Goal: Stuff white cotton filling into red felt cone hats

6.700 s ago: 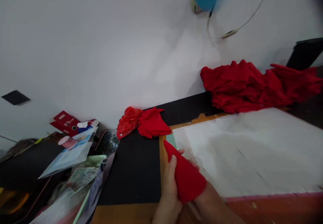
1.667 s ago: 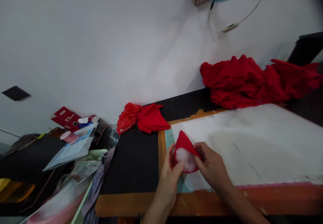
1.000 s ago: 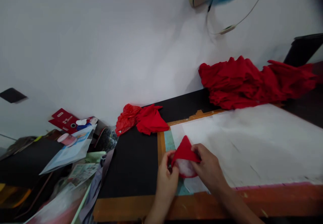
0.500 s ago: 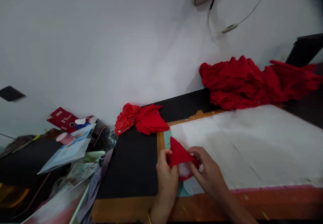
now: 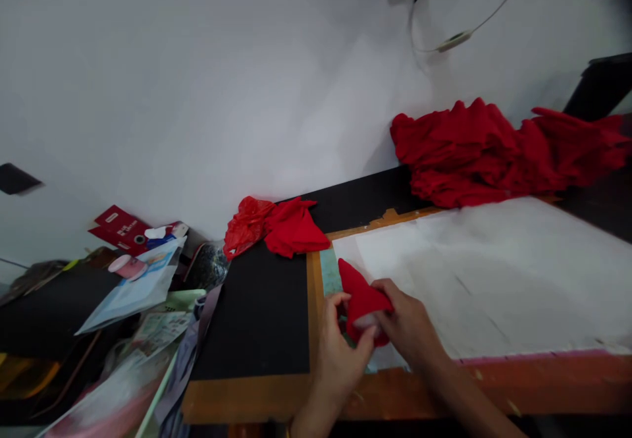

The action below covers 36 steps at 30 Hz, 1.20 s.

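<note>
I clamp both grips, left hand (image 5: 340, 359) and right hand (image 5: 409, 326), on a small red fabric cone (image 5: 361, 296) above the tabletop (image 5: 494, 273). Fingers pinch its open end, seemingly keeping the white stuffing (image 5: 364, 321) inside.

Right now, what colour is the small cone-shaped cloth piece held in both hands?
Red, a plain cone-shaped cloth piece with white stuffing at its open end; it shows in the head view.

Red fabric cone (image 5: 359, 296) between hands

the red box (image 5: 117, 226) by the wall carries white lettering, too small and blurred to read.
</note>
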### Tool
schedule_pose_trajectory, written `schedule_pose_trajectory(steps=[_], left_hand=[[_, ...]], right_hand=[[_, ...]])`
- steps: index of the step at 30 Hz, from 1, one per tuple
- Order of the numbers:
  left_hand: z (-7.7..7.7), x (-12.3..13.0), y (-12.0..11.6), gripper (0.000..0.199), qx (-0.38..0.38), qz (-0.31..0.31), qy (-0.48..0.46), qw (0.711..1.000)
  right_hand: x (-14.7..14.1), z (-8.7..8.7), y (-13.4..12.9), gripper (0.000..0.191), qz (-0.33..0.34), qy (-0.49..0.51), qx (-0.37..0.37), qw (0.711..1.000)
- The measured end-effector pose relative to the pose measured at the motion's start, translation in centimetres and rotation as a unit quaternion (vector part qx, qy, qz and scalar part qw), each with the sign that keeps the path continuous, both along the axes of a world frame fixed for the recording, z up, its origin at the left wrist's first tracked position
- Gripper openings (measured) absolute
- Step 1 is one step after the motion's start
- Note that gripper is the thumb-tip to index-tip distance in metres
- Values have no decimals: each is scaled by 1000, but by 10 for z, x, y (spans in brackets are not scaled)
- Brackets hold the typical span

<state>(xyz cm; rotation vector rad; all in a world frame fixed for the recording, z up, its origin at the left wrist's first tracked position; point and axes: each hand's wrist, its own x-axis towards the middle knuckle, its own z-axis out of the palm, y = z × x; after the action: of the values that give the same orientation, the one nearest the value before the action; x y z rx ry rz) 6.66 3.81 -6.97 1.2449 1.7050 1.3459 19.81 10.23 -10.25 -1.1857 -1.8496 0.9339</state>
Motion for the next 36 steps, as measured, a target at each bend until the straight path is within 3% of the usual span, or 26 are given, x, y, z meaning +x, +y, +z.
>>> schedule_pose_trajectory(steps=[5,12,14,17,21,25,29,33,36], left_hand=[[-2,-5,11,37,-4,49,32,998],[-3,-33,-14,61,-30,-82,102,991],[0,-46,-20,48,-38,-65,96,993],[5,-56,-19,25,-23,-45,123,991],[4,-44,-9,32,-9,-120,229,966],[-5,-29,-9,36,-28,-207,367,906],[-1,-38,-13,35,-11,-190,316,930],[16,-55,-14,26,19,-138,295,945],[20,-64,-21,23,28,-129,308,942]], right_hand=[[-4,-3,-3,40,11,-9,13,1000],[24,-16,-13,52,40,-59,91,993],[36,-12,-14,55,15,-83,138,987],[40,-1,-11,44,-27,-113,224,968],[16,0,-6,35,56,-183,306,933],[2,-17,-7,18,118,-248,291,916],[18,-8,-6,23,150,-193,253,936],[44,18,3,20,90,-131,259,953],[70,11,3,18,13,-131,293,947]])
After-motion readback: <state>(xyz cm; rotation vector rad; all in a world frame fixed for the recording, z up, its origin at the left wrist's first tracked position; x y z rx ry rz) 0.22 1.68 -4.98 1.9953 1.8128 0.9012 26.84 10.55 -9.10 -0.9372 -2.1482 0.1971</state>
